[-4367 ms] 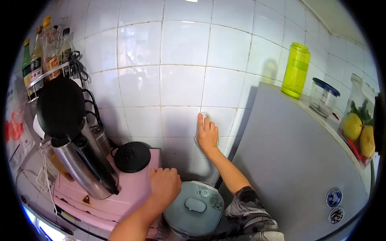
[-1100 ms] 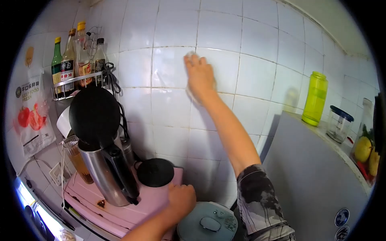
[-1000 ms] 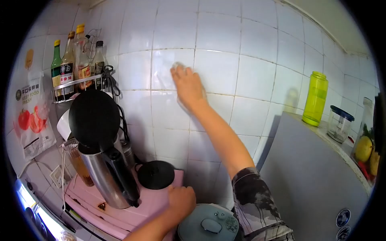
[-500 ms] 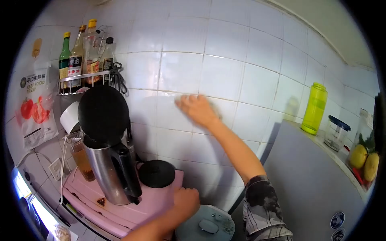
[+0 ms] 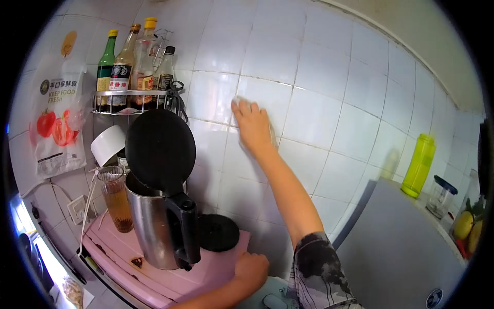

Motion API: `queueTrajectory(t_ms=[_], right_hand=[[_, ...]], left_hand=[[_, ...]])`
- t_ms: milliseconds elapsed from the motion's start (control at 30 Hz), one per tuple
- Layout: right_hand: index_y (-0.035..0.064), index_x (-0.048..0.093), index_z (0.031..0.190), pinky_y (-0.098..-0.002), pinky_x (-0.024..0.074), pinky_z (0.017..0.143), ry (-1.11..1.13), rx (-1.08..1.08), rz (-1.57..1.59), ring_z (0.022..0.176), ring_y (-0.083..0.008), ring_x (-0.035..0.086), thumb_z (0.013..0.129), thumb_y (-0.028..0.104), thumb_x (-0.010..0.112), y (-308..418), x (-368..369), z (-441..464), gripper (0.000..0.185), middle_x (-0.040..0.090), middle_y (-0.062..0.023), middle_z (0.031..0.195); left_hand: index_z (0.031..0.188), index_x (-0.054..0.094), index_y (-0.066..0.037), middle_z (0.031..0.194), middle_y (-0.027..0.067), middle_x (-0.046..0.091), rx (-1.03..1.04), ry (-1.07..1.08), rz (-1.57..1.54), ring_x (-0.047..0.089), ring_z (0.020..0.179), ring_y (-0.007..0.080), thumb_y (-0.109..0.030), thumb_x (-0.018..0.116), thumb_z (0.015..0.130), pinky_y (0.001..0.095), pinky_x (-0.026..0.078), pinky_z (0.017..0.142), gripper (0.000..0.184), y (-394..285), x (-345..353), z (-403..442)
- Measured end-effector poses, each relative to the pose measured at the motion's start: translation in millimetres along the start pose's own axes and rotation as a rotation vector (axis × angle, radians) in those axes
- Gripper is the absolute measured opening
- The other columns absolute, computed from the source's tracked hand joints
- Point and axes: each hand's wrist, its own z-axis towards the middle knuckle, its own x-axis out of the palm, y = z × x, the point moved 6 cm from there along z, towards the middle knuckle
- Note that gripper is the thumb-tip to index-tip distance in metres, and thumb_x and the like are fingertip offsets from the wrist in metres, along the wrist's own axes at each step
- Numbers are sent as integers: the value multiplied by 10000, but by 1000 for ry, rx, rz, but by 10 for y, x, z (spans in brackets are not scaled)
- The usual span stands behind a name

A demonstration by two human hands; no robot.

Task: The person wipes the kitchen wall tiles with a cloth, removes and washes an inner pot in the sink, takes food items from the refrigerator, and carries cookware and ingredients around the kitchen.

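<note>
My right hand [image 5: 253,126] presses flat against the white tiled wall [image 5: 319,108], fingers pointing up. A pale cloth [image 5: 272,136] shows in part at its edges, mostly hidden under the palm. My left hand [image 5: 251,271] is closed in a fist and rests at the right edge of a pink surface [image 5: 216,265]; its fingertips are hidden. Nearest to it is a round black kettle base [image 5: 218,233]. Left of that stands a steel kettle [image 5: 149,226] with its black lid [image 5: 160,149] raised.
A glass of brown liquid [image 5: 117,206] and a white cup [image 5: 108,146] stand behind the kettle. Several sauce bottles [image 5: 121,74] fill a wire rack [image 5: 103,96]. At right, a green bottle [image 5: 419,165] and a lidded jar [image 5: 441,196] stand on a grey cabinet-like box [image 5: 396,247].
My right hand has slid upward along the tiles with the cloth. The view has turned a little left, and my left hand stays at the pink edge.
</note>
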Motion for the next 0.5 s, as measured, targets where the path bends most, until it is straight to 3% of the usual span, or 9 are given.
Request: queueTrajectory(t_ms=[200,333,500], right_hand=[[76,494,1298,-354,395,686,95,-29,-87,949,-229,489,788,83,521,170,-55,-739,511,505,-70,1168],[68,474,1319,-348,386,688,109,52,-225,951,-233,487,788,84,520,54,-31,-477,533,505,-76,1169],[56,476,1311,-351,389,697,-4,122,-160,956,-239,486,777,59,530,-41,62,160,537,512,-78,1173]], left_hand=[[743,674,-91,728,121,672,-40,-15,5,659,736,275,-214,574,779,410,412,785,163,-19,-35,-46],[716,674,-91,734,122,674,-9,33,-10,656,731,275,-203,587,746,413,412,771,145,-2,-98,-50],[717,671,-96,711,110,660,-16,-102,-16,641,693,262,-194,595,711,429,401,742,125,42,-108,-34]])
